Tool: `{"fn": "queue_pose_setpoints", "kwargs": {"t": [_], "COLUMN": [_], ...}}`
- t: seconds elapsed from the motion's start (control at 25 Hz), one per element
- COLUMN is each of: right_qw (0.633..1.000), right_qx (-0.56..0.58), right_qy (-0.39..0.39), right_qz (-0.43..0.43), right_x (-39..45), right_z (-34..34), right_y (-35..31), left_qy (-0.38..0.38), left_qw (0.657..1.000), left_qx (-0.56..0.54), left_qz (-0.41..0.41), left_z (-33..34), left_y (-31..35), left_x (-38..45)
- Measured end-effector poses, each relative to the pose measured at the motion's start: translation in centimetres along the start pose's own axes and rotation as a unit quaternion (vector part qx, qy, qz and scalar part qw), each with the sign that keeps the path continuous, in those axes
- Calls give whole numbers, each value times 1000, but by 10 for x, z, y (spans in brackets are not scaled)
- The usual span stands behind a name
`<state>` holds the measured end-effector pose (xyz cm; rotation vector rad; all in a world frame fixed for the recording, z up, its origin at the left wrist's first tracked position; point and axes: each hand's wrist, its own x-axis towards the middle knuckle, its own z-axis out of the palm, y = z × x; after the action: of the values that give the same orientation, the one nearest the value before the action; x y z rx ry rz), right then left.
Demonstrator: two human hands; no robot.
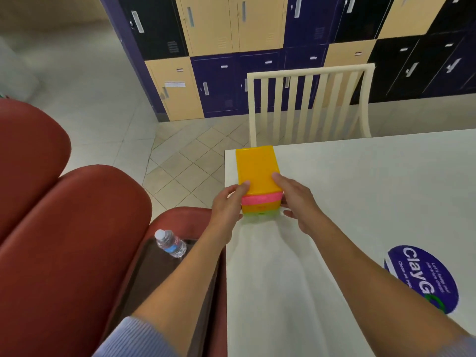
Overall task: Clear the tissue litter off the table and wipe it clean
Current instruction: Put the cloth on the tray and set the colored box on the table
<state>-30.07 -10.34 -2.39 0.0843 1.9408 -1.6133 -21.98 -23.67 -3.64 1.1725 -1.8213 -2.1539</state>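
A stack of coloured plastic boxes [257, 171], yellow on top with pink, orange and green layers beneath, stands at the far left corner of the white table [360, 189]. My left hand [228, 204] grips its left side, thumb on the lid. My right hand [296, 199] grips its right side, fingers curled round the lower layers. No tissue litter shows on the table.
A round blue sticker [422, 276] lies on the table at the right. A cream slatted chair [309, 104] stands behind the table. Red cushioned seats [64, 228] sit to the left, with a water bottle [171, 243] on a dark tray [154, 279]. Lockers line the back wall.
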Motion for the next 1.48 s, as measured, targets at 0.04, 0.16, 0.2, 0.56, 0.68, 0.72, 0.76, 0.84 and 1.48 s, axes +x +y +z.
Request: {"fn": "queue_pose_setpoints", "kwargs": {"t": [0.04,0.16,0.2,0.56,0.68,0.72,0.76,0.84,1.48], "right_qw": [1000,1000,1000,999,999,999,999,999,999], "right_qx": [-4,-14,-17,-24,-22,-20,-19,-18,-11], "right_qy": [-4,-14,-16,-38,-45,-46,-47,-47,36], "right_qz": [0,0,2,19,13,12,12,14,-14], "right_x": [9,29,35,68,74,75,76,77,40], "right_z": [4,16,21,48,52,52,53,54,51], "right_y": [-4,-16,-20,-46,-50,-51,-51,-52,-40], "left_qy": [6,32,39,50,41,33,24,7,26], "left_qw": [1000,999,999,998,998,998,998,998,999], "left_qx": [2,7,10,31,40,46,52,57,24], "left_qz": [5,18,21,30,10,-2,-15,-31,-26], "left_z": [-1,-7,-9,-23,-26,-27,-28,-30,-63], "left_y": [4,18,22,46,48,48,47,45,16], "left_x": [7,24,30,71,80,81,83,86,59]}}
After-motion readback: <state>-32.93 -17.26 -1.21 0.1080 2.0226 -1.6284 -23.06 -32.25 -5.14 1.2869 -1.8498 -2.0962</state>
